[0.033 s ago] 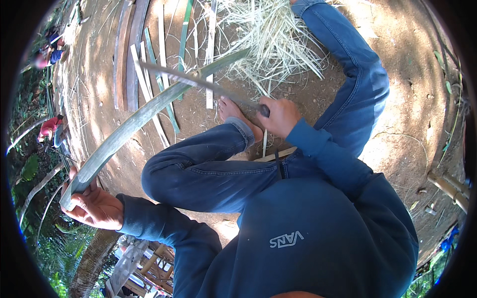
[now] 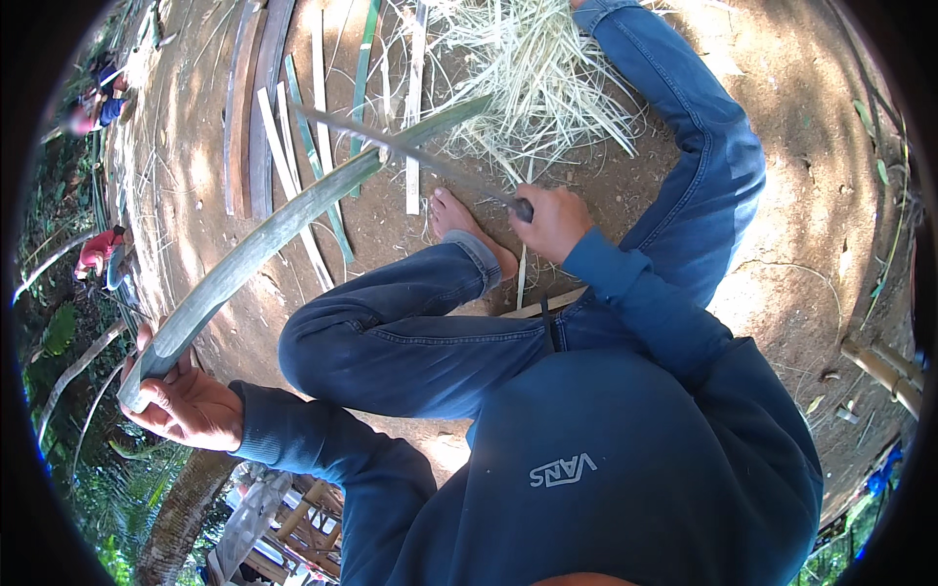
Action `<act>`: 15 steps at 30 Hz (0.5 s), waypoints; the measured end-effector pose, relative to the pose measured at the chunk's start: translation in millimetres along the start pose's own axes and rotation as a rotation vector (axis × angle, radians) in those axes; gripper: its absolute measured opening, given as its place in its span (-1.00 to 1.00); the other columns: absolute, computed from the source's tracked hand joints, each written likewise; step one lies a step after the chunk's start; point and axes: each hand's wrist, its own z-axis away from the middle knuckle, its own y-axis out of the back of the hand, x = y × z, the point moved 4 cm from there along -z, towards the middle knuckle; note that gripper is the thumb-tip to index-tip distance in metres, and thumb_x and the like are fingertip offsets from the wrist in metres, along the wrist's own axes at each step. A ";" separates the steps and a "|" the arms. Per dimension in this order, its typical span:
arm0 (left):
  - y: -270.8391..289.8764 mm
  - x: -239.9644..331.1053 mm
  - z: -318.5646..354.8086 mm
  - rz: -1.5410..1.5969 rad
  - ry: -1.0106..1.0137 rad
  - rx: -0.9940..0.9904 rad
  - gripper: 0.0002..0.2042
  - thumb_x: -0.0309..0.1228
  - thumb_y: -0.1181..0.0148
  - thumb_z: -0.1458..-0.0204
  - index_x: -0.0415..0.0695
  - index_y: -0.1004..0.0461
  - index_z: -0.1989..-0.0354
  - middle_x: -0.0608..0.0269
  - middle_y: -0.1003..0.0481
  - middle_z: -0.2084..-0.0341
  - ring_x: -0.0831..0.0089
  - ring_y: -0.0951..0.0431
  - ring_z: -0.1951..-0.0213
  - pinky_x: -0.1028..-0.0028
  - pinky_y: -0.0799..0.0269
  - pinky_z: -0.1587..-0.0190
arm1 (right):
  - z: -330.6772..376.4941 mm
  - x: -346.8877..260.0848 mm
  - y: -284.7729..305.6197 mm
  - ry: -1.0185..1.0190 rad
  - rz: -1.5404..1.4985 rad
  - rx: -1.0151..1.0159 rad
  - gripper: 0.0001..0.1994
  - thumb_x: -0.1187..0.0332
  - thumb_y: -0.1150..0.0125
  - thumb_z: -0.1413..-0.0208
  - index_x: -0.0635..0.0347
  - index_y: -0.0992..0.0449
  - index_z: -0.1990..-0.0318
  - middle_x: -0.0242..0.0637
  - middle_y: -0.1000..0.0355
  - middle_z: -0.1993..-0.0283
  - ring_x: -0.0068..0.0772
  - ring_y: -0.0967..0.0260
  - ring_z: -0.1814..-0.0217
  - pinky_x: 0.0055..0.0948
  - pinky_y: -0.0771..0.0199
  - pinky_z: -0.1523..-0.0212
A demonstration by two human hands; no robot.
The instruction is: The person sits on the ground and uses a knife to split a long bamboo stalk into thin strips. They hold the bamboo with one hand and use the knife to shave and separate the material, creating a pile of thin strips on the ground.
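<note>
My left hand [image 2: 195, 412], at the lower left, is closed round the near end of a long split bamboo piece [image 2: 259, 244]. The bamboo slants up to the right, its far end beside a heap of pale shavings [image 2: 532, 73]. In my right hand [image 2: 555, 225] is the dark handle of a long, narrow-bladed knife [image 2: 430, 159]. Its blade crosses the bamboo near a node, with the tip pointing to the upper left. At the crossing, I cannot tell how deeply the edge touches. My bare foot [image 2: 464, 230] rests on the ground below that crossing.
Dark bamboo slats [image 2: 262, 117] and thinner green and pale strips [image 2: 414, 107] lie on the dirt ahead. My bent legs [image 2: 410, 342] flank the work area. Two people [image 2: 100, 252] are far off at the left. Bamboo poles [image 2: 879, 376] lie at the right edge.
My right hand and the knife have shifted slightly upward and to the right, the blade tip with them. The left hand and the bamboo look unmoved.
</note>
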 end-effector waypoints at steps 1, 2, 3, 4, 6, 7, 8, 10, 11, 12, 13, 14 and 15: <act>-0.5 -0.3 -1.3 0.001 0.000 -0.002 -0.67 -0.38 -0.04 -0.15 -0.35 -0.22 0.01 -0.41 -0.41 0.15 -0.03 -0.52 0.09 0.23 -0.61 0.15 | -1.4 8.0 1.4 -0.025 0.011 -0.009 -0.84 0.28 -0.20 0.06 0.16 -0.46 0.39 -0.05 -0.38 0.62 0.06 -0.39 0.54 -0.09 -0.36 0.48; 0.7 -1.0 0.1 0.015 -0.005 -0.013 -0.67 -0.38 -0.04 -0.15 -0.35 -0.23 0.02 -0.41 -0.41 0.15 -0.03 -0.53 0.10 0.23 -0.62 0.15 | -1.4 8.0 4.2 -0.055 0.022 -0.024 -0.84 0.28 -0.20 0.06 0.16 -0.46 0.38 -0.05 -0.38 0.62 0.05 -0.39 0.54 -0.09 -0.36 0.47; 3.1 -1.1 1.3 0.028 -0.010 -0.023 -0.67 -0.39 -0.04 -0.15 -0.35 -0.23 0.02 -0.41 -0.41 0.15 -0.02 -0.53 0.10 0.24 -0.62 0.16 | 1.4 5.2 5.9 -0.054 0.032 -0.055 -0.83 0.27 -0.19 0.06 0.16 -0.46 0.37 -0.04 -0.40 0.59 0.06 -0.41 0.51 -0.08 -0.38 0.45; 5.0 -2.2 1.7 0.042 -0.014 -0.034 -0.67 -0.39 -0.04 -0.14 -0.36 -0.23 0.02 -0.42 -0.41 0.15 -0.02 -0.53 0.10 0.24 -0.62 0.16 | 5.8 1.6 9.4 -0.054 0.042 -0.087 -0.82 0.26 -0.18 0.06 0.16 -0.47 0.35 -0.03 -0.43 0.55 0.06 -0.42 0.47 -0.08 -0.41 0.42; 5.6 -2.6 -0.5 0.025 -0.002 -0.013 -0.68 -0.39 -0.04 -0.14 -0.35 -0.23 0.03 -0.41 -0.41 0.15 0.00 -0.53 0.10 0.26 -0.63 0.17 | 5.1 0.9 12.7 -0.076 0.037 -0.110 -0.81 0.25 -0.17 0.06 0.16 -0.48 0.34 -0.02 -0.45 0.51 0.07 -0.44 0.44 -0.07 -0.43 0.39; 5.3 -2.1 -0.5 0.020 0.009 -0.008 -0.68 -0.39 -0.05 -0.14 -0.34 -0.24 0.03 -0.41 -0.41 0.15 0.01 -0.54 0.10 0.26 -0.63 0.17 | 3.9 8.1 6.7 -0.106 0.017 -0.104 -0.81 0.26 -0.17 0.06 0.16 -0.48 0.34 -0.02 -0.45 0.51 0.07 -0.44 0.44 -0.07 -0.43 0.39; 2.8 -3.4 -2.7 0.021 0.019 -0.010 -0.69 -0.39 -0.05 -0.14 -0.34 -0.24 0.04 -0.40 -0.42 0.16 0.02 -0.54 0.11 0.27 -0.63 0.17 | 2.4 11.1 4.0 -0.141 -0.005 -0.090 -0.81 0.26 -0.18 0.06 0.16 -0.48 0.35 -0.02 -0.45 0.51 0.07 -0.44 0.44 -0.07 -0.43 0.39; -3.6 -1.1 -2.3 0.028 -0.012 -0.018 -0.69 -0.39 -0.05 -0.14 -0.34 -0.25 0.04 -0.38 -0.42 0.15 0.02 -0.54 0.10 0.27 -0.63 0.17 | 1.4 12.2 5.7 -0.086 -0.011 -0.055 -0.83 0.27 -0.19 0.05 0.17 -0.48 0.39 -0.05 -0.41 0.57 0.05 -0.40 0.51 -0.09 -0.38 0.44; -5.8 0.9 0.6 0.023 -0.017 -0.023 -0.69 -0.39 -0.05 -0.14 -0.34 -0.25 0.04 -0.37 -0.42 0.15 0.02 -0.53 0.10 0.28 -0.63 0.17 | 4.3 11.9 6.3 -0.064 -0.016 -0.050 -0.83 0.27 -0.20 0.05 0.17 -0.48 0.40 -0.06 -0.39 0.61 0.05 -0.38 0.54 -0.10 -0.35 0.47; -5.1 0.5 1.3 0.018 -0.007 -0.019 -0.69 -0.39 -0.05 -0.14 -0.34 -0.25 0.04 -0.37 -0.42 0.15 0.02 -0.53 0.09 0.27 -0.63 0.16 | 6.3 10.5 5.0 -0.057 -0.014 -0.063 -0.83 0.27 -0.20 0.05 0.18 -0.48 0.40 -0.05 -0.39 0.61 0.05 -0.39 0.54 -0.10 -0.35 0.47; -3.3 -0.5 1.2 0.014 0.004 -0.016 -0.69 -0.39 -0.06 -0.14 -0.34 -0.25 0.04 -0.36 -0.42 0.15 0.02 -0.53 0.09 0.26 -0.62 0.16 | 7.6 7.6 3.5 -0.051 -0.011 -0.077 -0.83 0.28 -0.19 0.05 0.18 -0.48 0.40 -0.05 -0.39 0.61 0.05 -0.39 0.53 -0.10 -0.36 0.46; -0.6 -0.4 0.2 0.011 0.004 -0.002 -0.69 -0.39 -0.06 -0.14 -0.34 -0.25 0.05 -0.36 -0.42 0.15 0.02 -0.52 0.08 0.26 -0.62 0.15 | 5.4 4.5 5.7 -0.032 -0.003 -0.086 -0.83 0.28 -0.18 0.04 0.19 -0.48 0.40 -0.05 -0.39 0.61 0.05 -0.39 0.53 -0.10 -0.36 0.46; 0.9 -2.5 -3.6 -0.005 0.002 0.002 -0.69 -0.38 -0.06 -0.14 -0.33 -0.25 0.04 -0.36 -0.42 0.14 0.01 -0.51 0.06 0.25 -0.62 0.14 | 0.7 13.9 3.4 -0.077 -0.015 -0.064 -0.84 0.28 -0.17 0.04 0.19 -0.48 0.41 -0.05 -0.39 0.60 0.05 -0.40 0.52 -0.09 -0.36 0.45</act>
